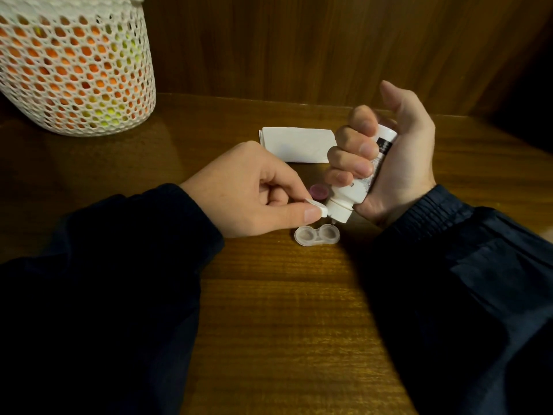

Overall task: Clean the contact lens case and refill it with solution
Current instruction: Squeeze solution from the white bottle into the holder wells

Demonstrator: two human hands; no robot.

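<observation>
While the right hand (386,163) grips a white bottle (357,187) tipped nozzle-down, its fingers curled round the body and the thumb standing free above, the left hand (248,190) pinches the bottle's flip cap (407,209) between thumb and forefinger, the cap hinged open beside the nozzle. Just below the nozzle, an open clear lens case (317,234) lies flat on the wooden table (284,324) — both wells uncovered, the bottle's tip hanging over the right-hand well. Whether liquid is falling cannot be told. One purple lid (319,191) rests on the table just behind the bottle, partly hidden by it. Farther back lies a folded white tissue (296,143), its right end covered by the fingers. At the far left of the table stands a white mesh basket (74,64) — orange and yellow-green shapes show through its holes. Dark sleeves (104,280) cover both forearms, and a wood-panelled wall (299,40) rises behind.
</observation>
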